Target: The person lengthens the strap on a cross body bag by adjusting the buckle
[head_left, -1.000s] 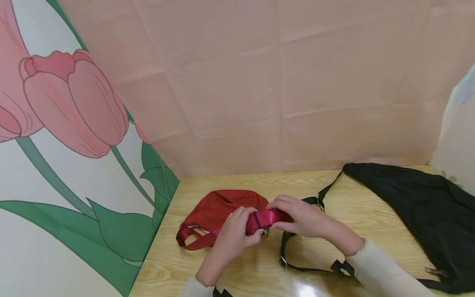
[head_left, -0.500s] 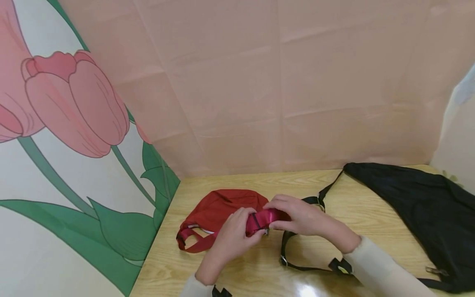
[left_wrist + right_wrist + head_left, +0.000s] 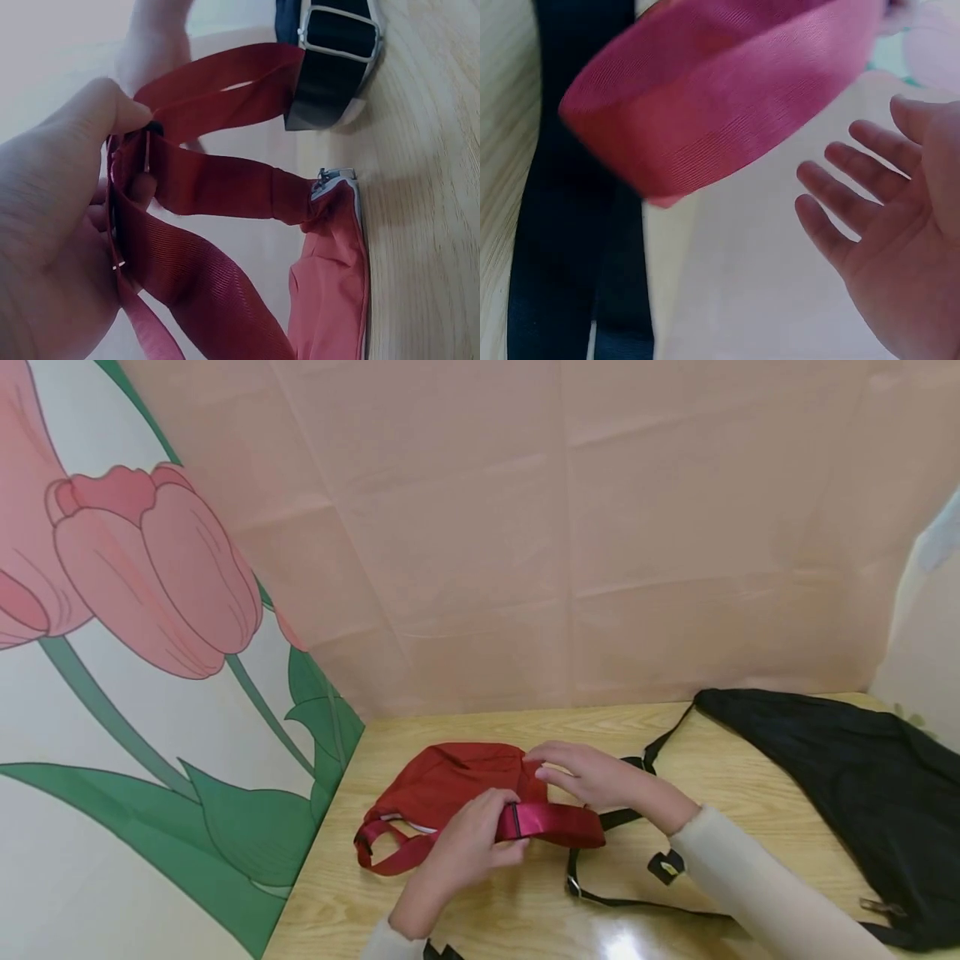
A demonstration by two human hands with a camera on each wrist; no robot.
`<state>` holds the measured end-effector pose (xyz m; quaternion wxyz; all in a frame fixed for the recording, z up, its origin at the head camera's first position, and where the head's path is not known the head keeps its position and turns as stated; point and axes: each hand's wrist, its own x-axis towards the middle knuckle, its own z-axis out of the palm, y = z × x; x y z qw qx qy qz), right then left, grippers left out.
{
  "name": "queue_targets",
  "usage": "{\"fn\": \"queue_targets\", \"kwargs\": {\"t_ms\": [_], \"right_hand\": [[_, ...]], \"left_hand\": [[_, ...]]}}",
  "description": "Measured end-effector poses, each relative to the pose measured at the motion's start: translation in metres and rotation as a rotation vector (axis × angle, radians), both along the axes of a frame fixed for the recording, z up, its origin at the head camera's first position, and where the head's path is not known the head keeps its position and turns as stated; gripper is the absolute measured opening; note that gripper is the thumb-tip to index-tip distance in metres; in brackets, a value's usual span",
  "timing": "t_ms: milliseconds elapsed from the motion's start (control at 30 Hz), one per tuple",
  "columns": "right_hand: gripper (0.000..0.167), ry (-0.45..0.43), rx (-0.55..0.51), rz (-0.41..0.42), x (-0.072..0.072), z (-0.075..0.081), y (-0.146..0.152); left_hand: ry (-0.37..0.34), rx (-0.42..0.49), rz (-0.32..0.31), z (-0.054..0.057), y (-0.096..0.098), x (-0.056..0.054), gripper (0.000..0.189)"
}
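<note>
A red fabric bag (image 3: 450, 781) lies on the wooden table, with a shiny crimson strap (image 3: 558, 825) attached. My left hand (image 3: 471, 843) pinches that strap at its dark slider buckle (image 3: 515, 821); the left wrist view shows the thumb over the slider (image 3: 154, 127) and the strap folded in layers beneath. From the slider a loop of strap juts out to the right. My right hand (image 3: 588, 774) is off the strap, above the loop and near the bag's right end. In the right wrist view its fingers (image 3: 855, 202) are spread and hold nothing, beside the strap loop (image 3: 727, 105).
A large black bag (image 3: 847, 793) lies on the right of the table (image 3: 525, 910). Its black strap (image 3: 637, 904) runs leftward to a metal ring by my hands. A pink cloth (image 3: 562, 543) hangs behind, and a tulip-print panel (image 3: 150, 610) stands at left.
My right hand has let go of the strap and lifted up and away, its fingers opening. The freed loop now sticks out to the right. My left hand still pinches the slider, slightly lower.
</note>
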<state>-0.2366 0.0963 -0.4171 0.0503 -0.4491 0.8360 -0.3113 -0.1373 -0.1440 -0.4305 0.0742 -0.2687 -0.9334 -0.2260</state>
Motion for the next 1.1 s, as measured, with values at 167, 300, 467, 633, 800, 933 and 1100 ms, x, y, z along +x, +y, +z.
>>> {"fn": "queue_targets", "kwargs": {"t_ms": [167, 300, 467, 633, 800, 933, 1100], "right_hand": [[0.05, -0.038, 0.1, 0.062, -0.029, -0.025, -0.015], [0.055, -0.089, 0.19, 0.141, -0.046, -0.047, -0.03], [0.063, -0.169, 0.319, 0.145, -0.057, -0.067, -0.039], [0.061, -0.2, 0.412, 0.124, -0.059, -0.072, -0.043], [0.059, -0.179, 0.474, 0.125, -0.062, -0.075, -0.045], [0.06, -0.13, 0.494, 0.125, -0.066, -0.081, -0.045], [0.061, -0.111, 0.504, 0.104, -0.071, -0.084, -0.045]], "left_hand": [[-0.027, -0.017, -0.024, -0.001, -0.003, 0.001, 0.048], [-0.063, -0.03, -0.043, -0.003, -0.005, 0.002, 0.048], [-0.154, -0.021, -0.047, -0.004, -0.007, 0.004, 0.046], [-0.22, -0.006, -0.061, -0.005, -0.011, 0.004, 0.046], [-0.217, 0.035, -0.085, -0.008, -0.014, 0.004, 0.044], [-0.217, 0.062, -0.074, -0.009, -0.018, 0.005, 0.042], [-0.243, 0.095, -0.037, -0.011, -0.023, 0.005, 0.043]]}}
